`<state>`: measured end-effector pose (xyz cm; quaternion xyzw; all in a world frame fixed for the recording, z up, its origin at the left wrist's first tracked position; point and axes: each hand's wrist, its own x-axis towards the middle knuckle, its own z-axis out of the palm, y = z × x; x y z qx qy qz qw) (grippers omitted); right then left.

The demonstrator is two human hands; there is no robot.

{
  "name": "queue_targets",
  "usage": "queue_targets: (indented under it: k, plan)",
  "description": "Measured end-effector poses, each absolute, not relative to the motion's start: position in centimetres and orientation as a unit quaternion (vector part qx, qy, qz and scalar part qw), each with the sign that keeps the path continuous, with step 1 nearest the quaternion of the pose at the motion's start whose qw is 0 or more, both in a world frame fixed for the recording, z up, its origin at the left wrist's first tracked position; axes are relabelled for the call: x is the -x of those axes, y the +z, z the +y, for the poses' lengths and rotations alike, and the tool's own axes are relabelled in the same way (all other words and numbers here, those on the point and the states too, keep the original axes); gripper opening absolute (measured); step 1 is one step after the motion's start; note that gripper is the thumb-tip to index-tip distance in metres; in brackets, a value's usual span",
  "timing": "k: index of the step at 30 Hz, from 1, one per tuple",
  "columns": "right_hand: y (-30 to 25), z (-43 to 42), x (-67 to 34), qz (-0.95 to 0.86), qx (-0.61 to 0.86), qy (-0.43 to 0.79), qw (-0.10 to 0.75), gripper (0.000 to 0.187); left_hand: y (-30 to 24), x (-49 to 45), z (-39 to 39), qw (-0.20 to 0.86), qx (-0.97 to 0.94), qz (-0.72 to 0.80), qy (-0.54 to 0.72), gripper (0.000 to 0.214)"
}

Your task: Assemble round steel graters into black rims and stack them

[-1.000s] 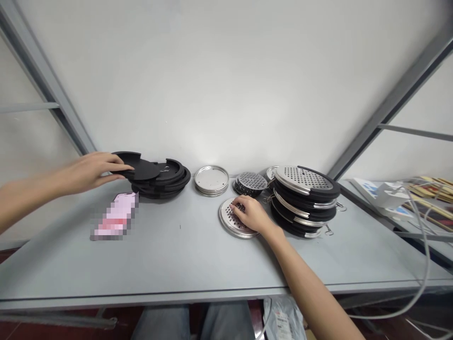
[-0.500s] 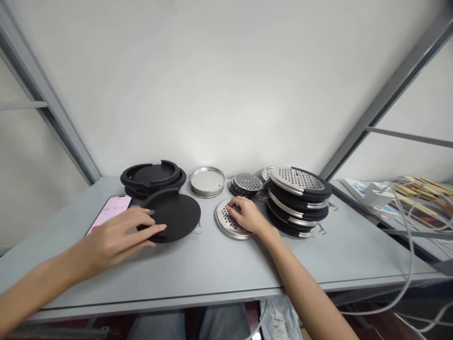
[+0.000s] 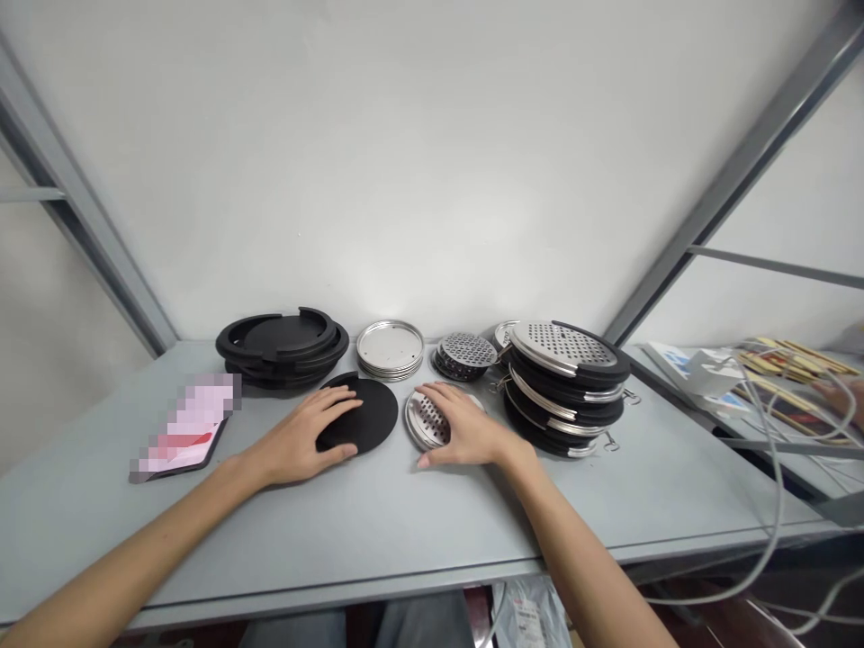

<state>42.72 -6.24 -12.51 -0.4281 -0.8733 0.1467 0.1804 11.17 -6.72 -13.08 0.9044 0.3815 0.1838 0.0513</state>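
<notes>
A thin black disc (image 3: 371, 416) lies on the grey table in front of me, its raised rim showing at the far left. My left hand (image 3: 311, 432) rests over its left side, fingers stretched across the surface and thumb apart at the near edge. Just to the right, silver perforated round plates (image 3: 424, 421) lie stacked. My right hand (image 3: 459, 423) arches over them, fingers reaching toward the far side and thumb spread near the front edge; it covers much of the top plate.
Black rings (image 3: 283, 369) are piled at back left, beside plain silver plates (image 3: 390, 346). Black perforated discs (image 3: 465, 349) stand centre-right. A tall stack of black-and-silver assemblies (image 3: 567, 387) stands right. A partly blurred phone (image 3: 193, 427) lies left. A white cable (image 3: 779, 486) hangs right; another person's hand (image 3: 843, 396) shows there.
My left hand has moved right with the black disc, which now lies closer to the perforated plates. My right hand's fingers have spread over those plates.
</notes>
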Motion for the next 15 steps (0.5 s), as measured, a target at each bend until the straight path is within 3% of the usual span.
queue_targets:
  k: [2, 5, 11, 15]
  plan:
    - [-12.7, -6.5, -42.3, -0.875, 0.437, 0.139, 0.153, 0.107, -13.4, -11.8, -6.1, 0.051, -0.899, 0.396, 0.179, 0.05]
    - [-12.5, -6.9, -41.8, -0.878, 0.435, 0.113, 0.164, 0.09, -13.7, -12.5, -5.9, 0.042, -0.9, 0.397, 0.172, 0.05]
    - [-11.5, -7.1, -42.1, -0.859, 0.394, 0.094, 0.312, 0.04, -13.3, -12.8, -6.8, 0.042, -0.895, 0.412, 0.167, 0.05]
    - [-12.4, -7.2, -40.7, -0.85, 0.332, 0.066, 0.403, 0.029, -13.5, -13.2, -7.2, 0.074, -0.868, 0.436, 0.228, 0.053]
